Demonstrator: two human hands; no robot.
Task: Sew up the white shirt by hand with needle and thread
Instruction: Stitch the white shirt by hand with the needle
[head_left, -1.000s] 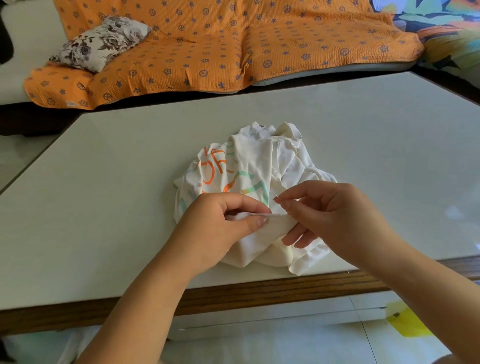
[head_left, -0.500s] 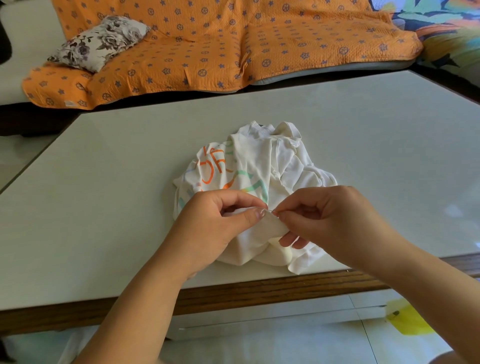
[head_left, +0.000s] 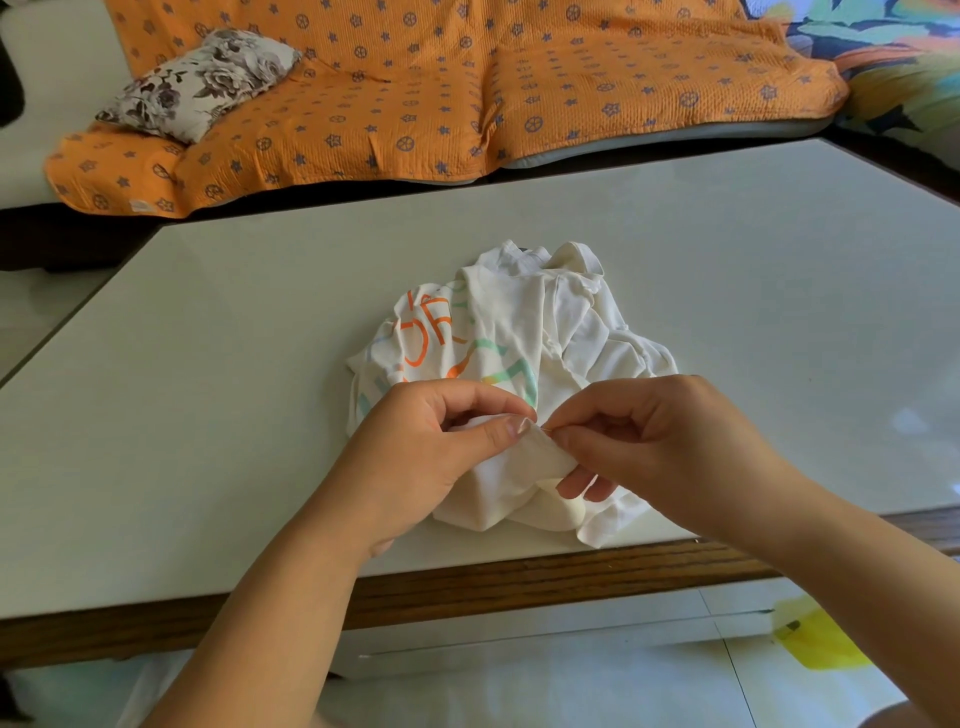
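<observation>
- Pale table (head_left: 208, 415) fills my view, with a sofa under an orange cover (head_left: 415, 104) behind it and a flowered pillow (head_left: 197, 83) at the sofa's left end.
- White shirt (head_left: 519, 322) lies bunched near the table's front edge.
- Left hand (head_left: 415, 462) is curled, thumb and forefinger pinching a fold of the shirt.
- Right hand (head_left: 675, 447) meets it, thumb and forefinger pinched tight at the same fold, lower fingers under the cloth; any needle is too small for me to tell.

The pale, glossy surface (head_left: 208, 389) with a dark wooden front edge carries one thing: a crumpled white cotton shirt (head_left: 524, 332) printed with orange and green letters, heaped near the front edge, midway between the left and right edges.
</observation>
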